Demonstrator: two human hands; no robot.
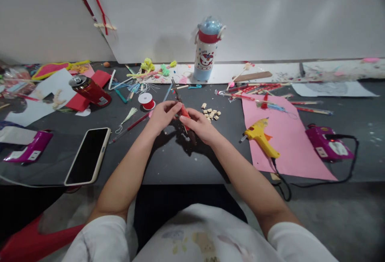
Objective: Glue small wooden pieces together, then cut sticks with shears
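Observation:
Both my hands are closed on one slim dark-and-red object (184, 118) above the dark table. Its narrow dark end points away from me, its middle is red, and a dark brown part hangs out toward me; its kind I cannot make out. My left hand (165, 116) pinches it from the left near the middle. From the right, my right hand (201, 125) grips the red part with thumb and fingers. Several small pale wooden pieces (211, 112) lie in a pile just beyond my right hand. Beside my left hand stands a spool of red ribbon (146, 101).
A yellow glue gun (262, 137) rests on pink paper (288, 149), its cord trailing near a purple power box (327, 143). To the left lie a phone (88, 155) and a tilted drink can (90, 90). A water bottle (206, 53) stands at the back.

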